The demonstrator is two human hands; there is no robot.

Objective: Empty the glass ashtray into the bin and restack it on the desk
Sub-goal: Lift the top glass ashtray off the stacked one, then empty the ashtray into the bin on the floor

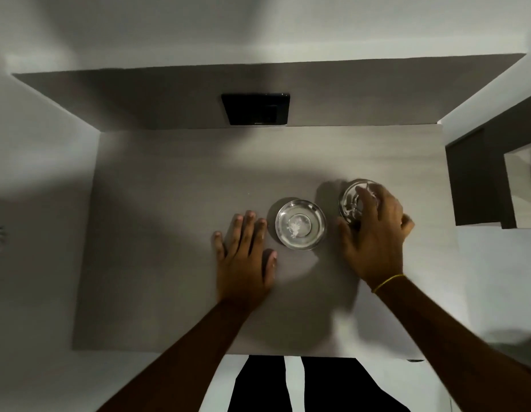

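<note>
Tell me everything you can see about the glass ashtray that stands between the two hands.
The glass ashtray is a round, clear dish with a thick rim that catches the light and a raised round centre. A small pale clump, perhaps ash or paper, lies in the middle. It sits upright and flat on the grey desk. Nothing touches it: the left hand rests flat on the desk just beside it, and the right hand is on a second glass dish further right.
</note>
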